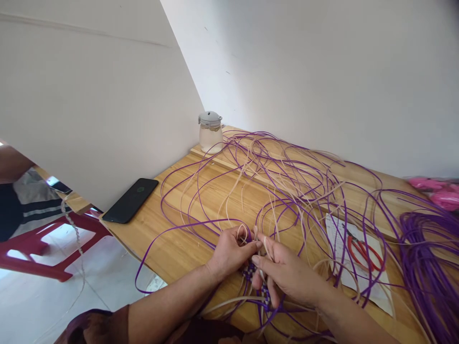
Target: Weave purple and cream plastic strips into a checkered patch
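Both hands meet over a small checkered woven piece [265, 292] of purple and cream strips near the table's front edge. My left hand [232, 251] pinches the upper edge of the weave, thumb pointing right. Close beside it, my right hand [281, 267] has a cream strip [266, 247] running between its fingers, thumb and forefinger closed. Part of the woven piece is hidden beneath the fingers. Long loose purple strips [190, 222] and cream strips fan out from the weave across the table in wide loops.
A wooden table [172, 191] meets white walls. On it lie a black phone [131, 199], a lidded jar [211, 134], red-handled pliers [366, 253] on a paper sheet [335, 234], and a purple strip bundle [426, 267]. Pink packages [439, 191] sit far right; a red stool [64, 248] shows at left.
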`<state>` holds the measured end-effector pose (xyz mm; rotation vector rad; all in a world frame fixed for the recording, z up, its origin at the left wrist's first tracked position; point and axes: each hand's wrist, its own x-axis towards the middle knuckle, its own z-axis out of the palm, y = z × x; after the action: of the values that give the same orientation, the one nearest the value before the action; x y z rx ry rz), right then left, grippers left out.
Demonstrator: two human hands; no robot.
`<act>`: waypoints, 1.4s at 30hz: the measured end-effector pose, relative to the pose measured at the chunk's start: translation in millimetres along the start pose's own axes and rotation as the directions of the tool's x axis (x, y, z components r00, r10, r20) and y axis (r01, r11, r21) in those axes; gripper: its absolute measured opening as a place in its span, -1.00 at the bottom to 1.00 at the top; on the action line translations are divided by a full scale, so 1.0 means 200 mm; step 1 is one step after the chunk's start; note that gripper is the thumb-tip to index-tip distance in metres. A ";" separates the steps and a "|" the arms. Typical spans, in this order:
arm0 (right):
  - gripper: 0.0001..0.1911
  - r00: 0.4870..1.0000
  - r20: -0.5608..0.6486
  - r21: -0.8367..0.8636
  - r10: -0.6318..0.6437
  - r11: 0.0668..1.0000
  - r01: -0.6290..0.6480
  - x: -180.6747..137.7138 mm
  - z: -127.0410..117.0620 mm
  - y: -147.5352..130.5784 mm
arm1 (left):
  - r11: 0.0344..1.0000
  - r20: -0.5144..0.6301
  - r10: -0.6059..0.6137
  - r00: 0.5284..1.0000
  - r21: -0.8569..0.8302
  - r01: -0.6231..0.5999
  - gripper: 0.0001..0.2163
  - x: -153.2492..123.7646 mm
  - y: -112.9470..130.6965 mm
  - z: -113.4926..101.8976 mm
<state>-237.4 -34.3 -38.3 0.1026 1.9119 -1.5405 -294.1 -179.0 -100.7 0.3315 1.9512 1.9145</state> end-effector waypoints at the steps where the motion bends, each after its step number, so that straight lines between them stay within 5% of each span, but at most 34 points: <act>1: -0.32 1.000 -0.012 -0.047 0.007 0.999 -0.007 -0.01 -0.01 -0.01 | 1.000 0.003 0.013 1.000 0.008 -0.013 -0.83 0.00 0.00 0.00; 4: -0.43 0.980 -0.164 -0.367 -0.109 0.929 0.042 -0.02 -0.07 -0.05 | 0.999 0.002 0.033 0.999 0.029 -0.033 -0.86 0.00 0.00 0.01; 7: -0.61 0.873 -0.316 -0.616 -0.372 0.780 0.110 0.02 -0.16 -0.10 | 0.999 0.005 0.021 1.000 0.024 -0.021 -0.84 0.00 0.02 0.01; 14: -0.72 0.884 -0.332 -0.433 -0.329 0.886 0.167 0.20 -0.19 -0.07 | 0.998 0.015 0.017 1.000 0.067 -0.018 -0.82 0.00 0.02 0.00; 18: -0.67 0.870 -0.288 -0.471 -0.400 0.850 0.235 0.21 -0.20 -0.04 | 0.999 0.014 -0.004 1.000 0.052 0.003 -0.81 0.00 0.01 -0.01; 24: -0.67 0.778 -0.246 -0.870 -0.579 0.485 0.086 0.15 -0.24 -0.05 | 0.994 0.020 -0.105 0.994 -0.029 0.106 -0.81 0.01 0.01 0.00; 28: -0.66 0.796 -0.208 -0.966 -0.569 0.247 -0.076 0.18 -0.19 -0.04 | 0.995 0.025 -0.096 0.995 -0.006 0.096 -0.83 0.01 0.01 0.00; 31: -0.62 0.801 -0.177 -0.982 -0.572 0.157 -0.105 0.18 -0.15 -0.02 | 0.996 0.024 -0.085 0.996 -0.011 0.085 -0.81 0.00 0.01 -0.01; 34: -0.56 0.796 -0.163 -0.979 -0.583 0.194 -0.058 0.13 -0.12 -0.01 | 0.997 0.010 -0.077 0.997 -0.030 0.078 -0.77 0.01 0.00 -0.01; 39: -0.73 0.732 -0.210 -0.865 -0.648 0.472 0.169 0.03 -0.12 -0.02 | 0.994 0.017 -0.076 0.997 -0.072 0.077 -0.75 0.01 -0.01 -0.01; 42: -0.75 0.717 -0.252 -0.808 -0.650 0.549 0.215 0.05 -0.12 -0.02 | 0.995 0.020 -0.073 0.997 -0.066 0.074 -0.75 0.01 0.00 -0.01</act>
<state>-256.9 -16.3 -38.4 -0.4195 3.0982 -0.9071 -296.9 -179.6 -101.2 0.2535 1.8571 1.9182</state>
